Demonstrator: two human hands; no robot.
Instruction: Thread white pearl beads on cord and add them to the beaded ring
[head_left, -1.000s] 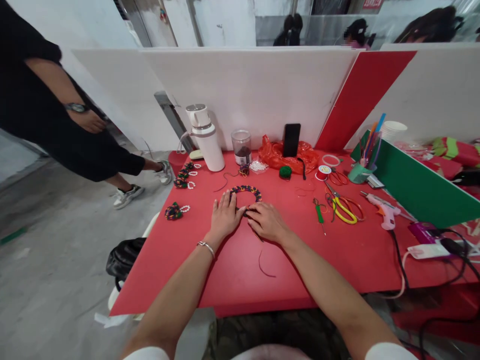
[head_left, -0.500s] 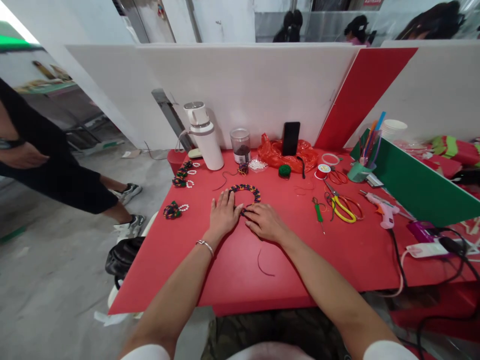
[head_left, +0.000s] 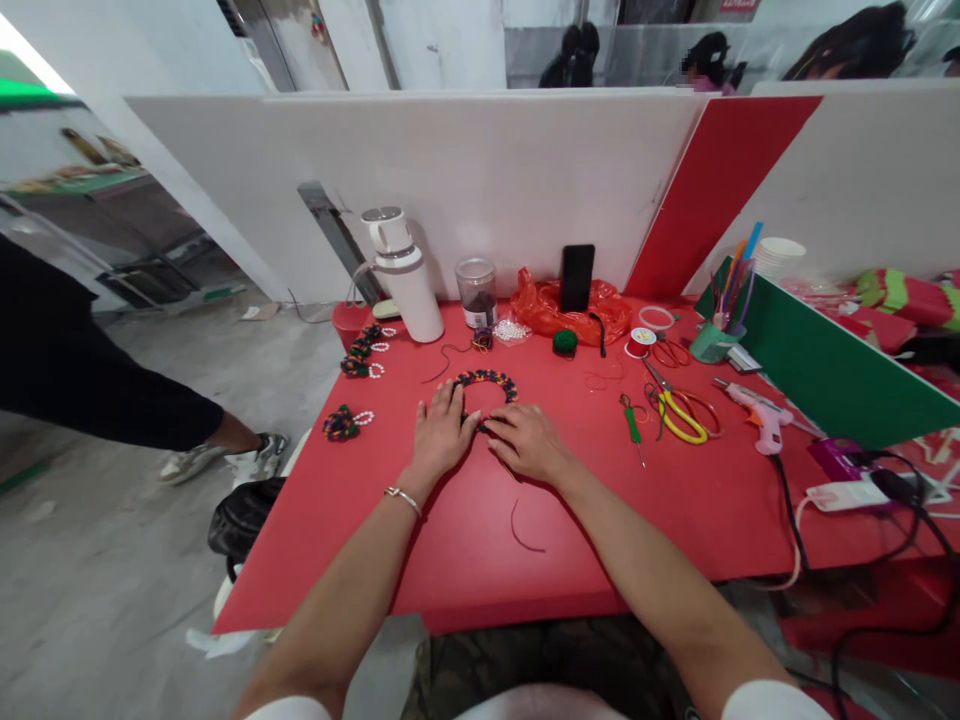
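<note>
A curved braided cord [head_left: 491, 377] in dark, orange and red colours lies on the red table. My left hand [head_left: 441, 428] rests flat over its left side, fingers stretched out and thumb pointing toward the cord's near end. From the right, my right hand [head_left: 531, 440] has its fingertips closed on the near end, partly hiding it. Between the two hands a short dark piece of the cord shows. A loose dark thread [head_left: 523, 530] lies nearer to me.
Bundled braids with white bead loops [head_left: 343, 423] lie left. Behind stand a white flask [head_left: 411, 295], clear jar [head_left: 476, 290] and phone [head_left: 577, 278]. Rightward lie a green-handled hook [head_left: 632, 425], yellow-handled scissors [head_left: 681, 415] and a glue gun [head_left: 765, 415]. A person's leg [head_left: 97, 370] is at left.
My hands stay on the braided cord with barely any movement. The person at the left has shifted further left, and the whole view has moved slightly.
</note>
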